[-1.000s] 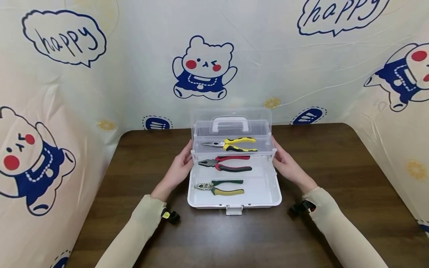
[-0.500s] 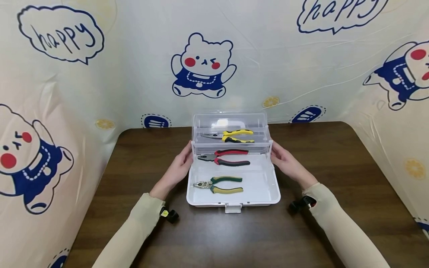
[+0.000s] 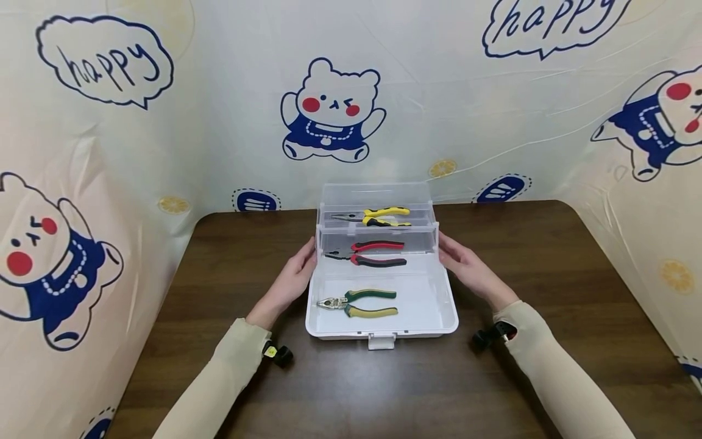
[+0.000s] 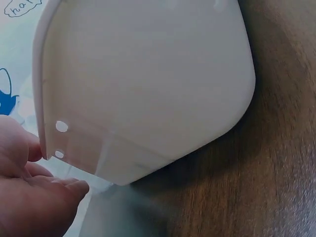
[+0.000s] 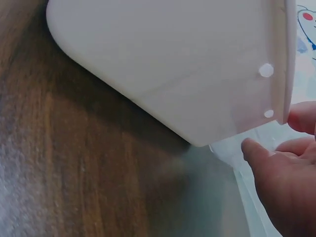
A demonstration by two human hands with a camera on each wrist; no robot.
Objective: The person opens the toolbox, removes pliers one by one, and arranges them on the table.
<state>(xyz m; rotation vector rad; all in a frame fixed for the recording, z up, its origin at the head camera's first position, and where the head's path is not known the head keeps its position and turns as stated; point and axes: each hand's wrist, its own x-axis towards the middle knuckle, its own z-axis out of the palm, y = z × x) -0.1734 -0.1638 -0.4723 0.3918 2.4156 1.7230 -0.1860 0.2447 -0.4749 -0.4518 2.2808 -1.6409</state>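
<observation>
Left of centre, a left hand (image 3: 289,277) touches the rear side of an open clear-and-white toolbox (image 3: 340,334), its grip too hidden to tell. Mid-frame, long-nose pliers (image 3: 386,212) in a clear tray (image 3: 419,216), red-handled pliers (image 3: 378,246) and green-and-tan pliers (image 3: 373,311) could slide if uneven pushing tilts the box. Right of centre, the right hand (image 3: 466,265), its hold equally unclear, risks pinched fingers should the tray fold.

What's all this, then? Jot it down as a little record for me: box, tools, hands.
Box: white base, on brown table
Lid: clear, raised
Tools, back to front: yellow-black pliers, red-black pliers, green-tan pliers
Left hand: at the box's left side
Right hand: at the box's right side
Grip: hard to tell
</observation>
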